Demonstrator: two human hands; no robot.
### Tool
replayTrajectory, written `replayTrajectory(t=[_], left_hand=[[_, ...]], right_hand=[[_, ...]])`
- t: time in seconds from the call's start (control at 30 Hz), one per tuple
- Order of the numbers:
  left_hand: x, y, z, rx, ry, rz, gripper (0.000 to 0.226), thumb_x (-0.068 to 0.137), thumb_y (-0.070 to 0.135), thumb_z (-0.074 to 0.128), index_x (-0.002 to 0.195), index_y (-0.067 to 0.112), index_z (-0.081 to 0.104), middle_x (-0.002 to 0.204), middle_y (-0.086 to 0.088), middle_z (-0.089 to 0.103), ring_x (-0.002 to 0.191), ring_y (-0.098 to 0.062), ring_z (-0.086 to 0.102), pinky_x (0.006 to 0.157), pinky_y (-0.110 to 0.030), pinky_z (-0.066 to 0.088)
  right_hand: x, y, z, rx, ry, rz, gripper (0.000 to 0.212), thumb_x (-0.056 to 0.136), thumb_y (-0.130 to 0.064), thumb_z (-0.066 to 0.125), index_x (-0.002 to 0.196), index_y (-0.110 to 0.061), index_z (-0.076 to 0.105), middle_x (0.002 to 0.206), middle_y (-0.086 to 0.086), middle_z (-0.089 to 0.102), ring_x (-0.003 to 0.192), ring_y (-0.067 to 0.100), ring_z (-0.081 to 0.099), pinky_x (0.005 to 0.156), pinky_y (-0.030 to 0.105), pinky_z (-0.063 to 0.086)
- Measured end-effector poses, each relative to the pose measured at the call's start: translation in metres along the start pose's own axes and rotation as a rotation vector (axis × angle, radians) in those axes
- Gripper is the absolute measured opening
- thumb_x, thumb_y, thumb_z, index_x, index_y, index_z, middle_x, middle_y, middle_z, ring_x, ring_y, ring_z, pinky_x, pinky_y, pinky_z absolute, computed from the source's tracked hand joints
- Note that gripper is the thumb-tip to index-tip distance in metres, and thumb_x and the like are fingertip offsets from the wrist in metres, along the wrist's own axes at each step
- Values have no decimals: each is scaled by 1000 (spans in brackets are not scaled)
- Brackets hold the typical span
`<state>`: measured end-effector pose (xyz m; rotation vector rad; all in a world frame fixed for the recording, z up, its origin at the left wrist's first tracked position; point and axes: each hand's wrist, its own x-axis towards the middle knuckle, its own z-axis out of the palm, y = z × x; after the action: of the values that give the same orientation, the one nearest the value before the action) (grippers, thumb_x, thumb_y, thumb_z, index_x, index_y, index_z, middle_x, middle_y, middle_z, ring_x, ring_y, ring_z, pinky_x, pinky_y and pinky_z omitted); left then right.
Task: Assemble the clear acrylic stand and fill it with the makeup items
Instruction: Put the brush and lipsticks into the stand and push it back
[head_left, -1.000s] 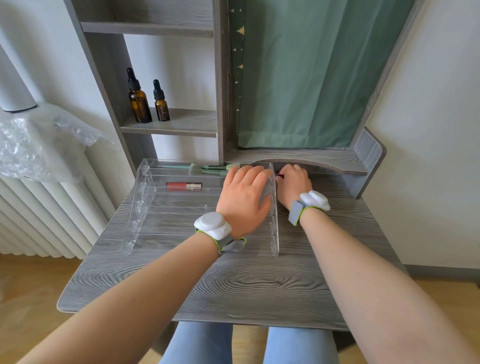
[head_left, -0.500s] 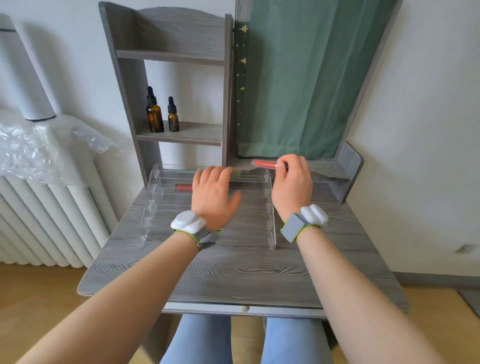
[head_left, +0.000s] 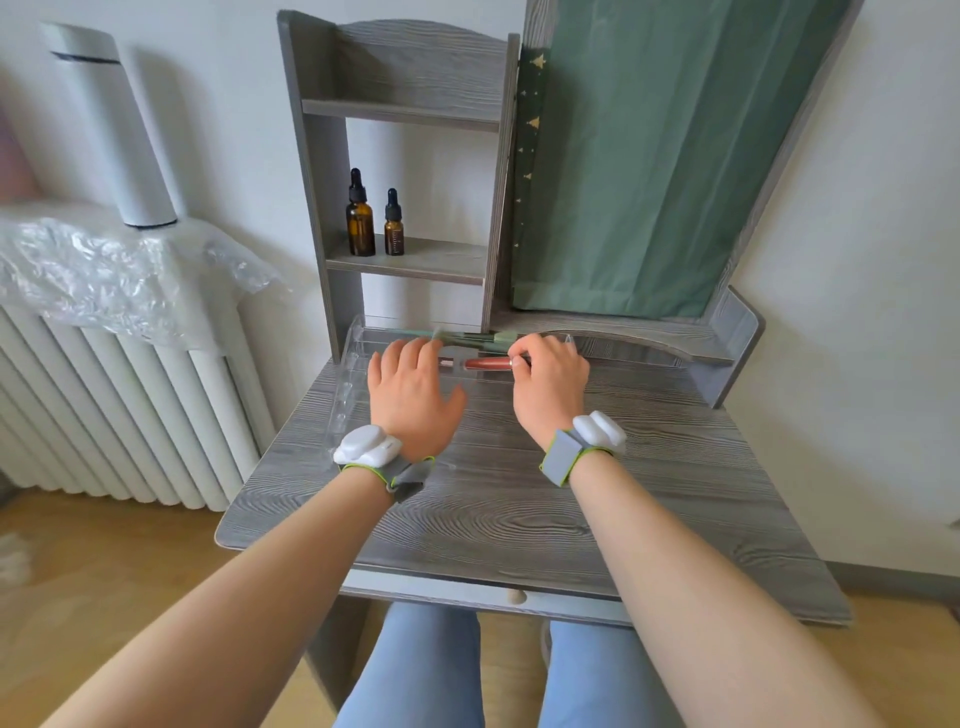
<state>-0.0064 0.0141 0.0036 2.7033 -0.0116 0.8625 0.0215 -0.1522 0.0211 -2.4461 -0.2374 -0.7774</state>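
Note:
The clear acrylic stand (head_left: 349, 387) lies flat on the grey desk, its slotted rows running left to right. My left hand (head_left: 410, 397) rests open on top of it, fingers spread. My right hand (head_left: 548, 382) pinches the right end of a pink-red lip gloss tube (head_left: 485, 363) and holds it level over a far row of the stand. Another reddish tube (head_left: 447, 361) peeks out beside my left fingers. Green-handled brushes (head_left: 467, 338) lie in the farthest row.
Two amber dropper bottles (head_left: 360, 217) stand on the desk's shelf unit (head_left: 410, 260). A green curtain (head_left: 649, 156) hangs behind the raised back ledge (head_left: 639, 332). A radiator with plastic wrap (head_left: 104, 270) and a white cylinder (head_left: 111, 130) stand to the left.
My right hand picked up the lip gloss from behind the stand and brought it left and down over a far row. My left hand slid left along the stand. The camera tilted up.

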Motion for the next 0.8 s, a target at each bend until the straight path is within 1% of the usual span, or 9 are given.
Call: replayTrajectory(t=[0.17,0.33,0.4,0.47,0.53,0.63,0.7,0.8], left_hand=[[-4,1,5,-12,16,-9,59,79,44,50,127,11,54,126,-8,59,123,-35,47,108,-51,31],[-4,1,4,-23,-14,-24,58,78,44,49,125,11,54,124,-9,59,124,-35,45,108,-50,29],[-5,0,3,-21,-7,-25,59,78,45,48,126,11,53,125,-9,59,125,-36,44,108,-50,29],[-4,-3,2,4,21,-48,62,76,46,51,128,11,52,131,-12,55,130,-39,39,110,-53,27],[-4,-8,1,36,56,-123,69,75,45,58,132,8,47,139,-17,47,135,-44,31,112,-57,20],[0,-16,-2,74,83,-278,79,74,46,62,138,5,39,146,-21,37,135,-48,27,112,-58,18],[3,-21,-3,72,64,-395,83,73,46,64,139,6,35,145,-21,37,131,-46,33,109,-55,22],[6,-22,-3,-19,52,-553,83,70,45,66,137,9,35,129,-18,49,112,-41,49,93,-50,38]], right_hand=[[1,-1,1,-67,-49,7,15,94,-11,51,98,-21,62,96,1,61,100,29,48,84,36,25],[2,0,2,-91,-94,21,24,93,-7,48,98,-21,67,104,3,62,106,30,48,90,40,30],[2,0,2,-88,-89,25,23,92,-7,49,98,-21,67,103,3,63,106,31,49,89,39,31],[1,-1,1,-63,-43,50,20,91,-8,52,98,-20,67,105,4,61,106,31,49,89,40,32],[-2,-3,-1,-44,48,96,20,88,-11,58,105,-19,65,113,5,58,110,32,48,92,42,35],[-2,-6,-6,-47,149,222,36,85,-15,63,121,-18,58,126,8,53,115,32,48,93,43,37],[0,-4,-9,-42,133,357,44,87,-20,63,128,-16,51,130,10,52,113,34,52,92,44,40],[1,-1,-12,15,14,513,46,92,-26,58,133,-10,43,130,16,51,107,39,56,83,43,45]])
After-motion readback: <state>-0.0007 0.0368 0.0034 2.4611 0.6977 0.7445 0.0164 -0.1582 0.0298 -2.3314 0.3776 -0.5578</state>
